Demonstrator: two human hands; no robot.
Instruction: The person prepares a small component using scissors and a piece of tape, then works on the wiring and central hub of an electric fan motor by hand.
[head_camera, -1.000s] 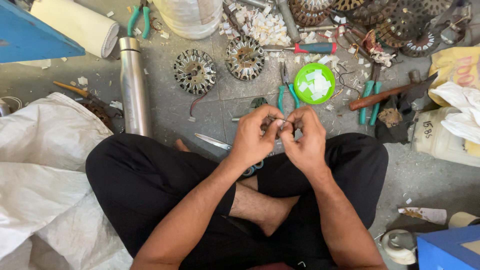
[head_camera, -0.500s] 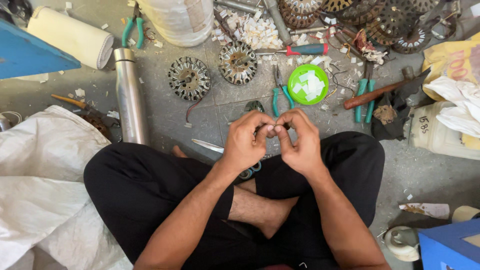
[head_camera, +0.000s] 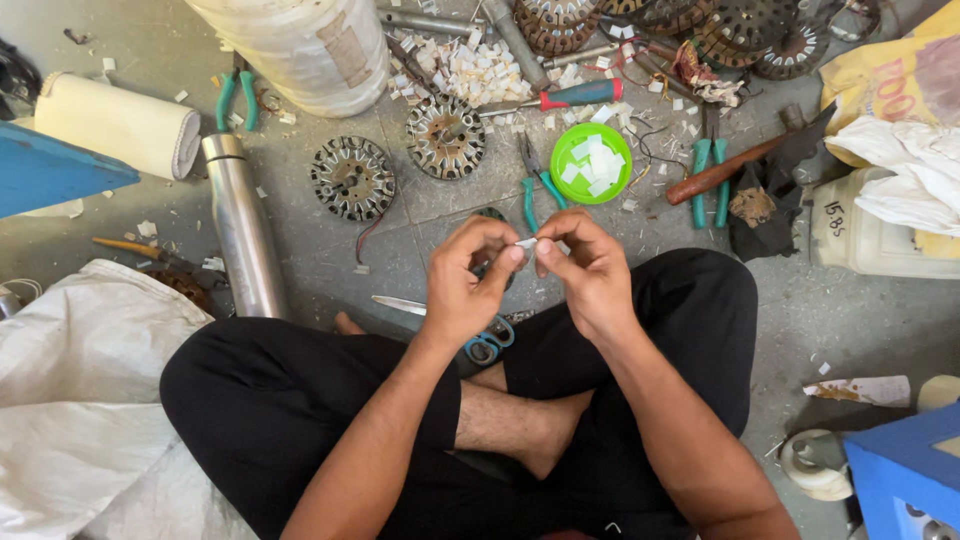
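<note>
Head view, only one: person sitting cross-legged on the floor (head_camera: 420, 250), both hands meeting at frame centre, just above the knees.

Left hand (head_camera: 462, 285) and right hand (head_camera: 590, 272) are pinching a small white paper slip (head_camera: 526, 243) between them. The slip is sitting at the fingertips of both hands, thumb and forefinger of each closing narrow on it, other fingers curling in. Long axis looks roughly left-right across the frame, spanning the small gap between the two pinches; too small to say more. Neither hand is clearly nearer, both are touching it.

Containers: green bowl (head_camera: 590, 163) lying upper centre-right, well above the hands, holding a small heap of similar white slips. More slips are scattered loose on the floor further up, near the top centre. White drum (head_camera: 300, 45) standing at the top, contents hidden. Pale jug (head_camera: 865, 235) at right edge, contents not visible.

Around the hands: scissors (head_camera: 480, 335) with teal loops lying just below the left hand, blade pointing left. Teal pliers (head_camera: 535, 185) just above the hands. Two stators (head_camera: 352, 178) (head_camera: 446, 136) lying upper left of the hands, more stacked at the top right. Steel bottle (head_camera: 243, 230) lying left, long axis near vertical in frame. Screwdriver (head_camera: 560, 98) at top centre. White sack (head_camera: 80, 380) lower left.
</note>
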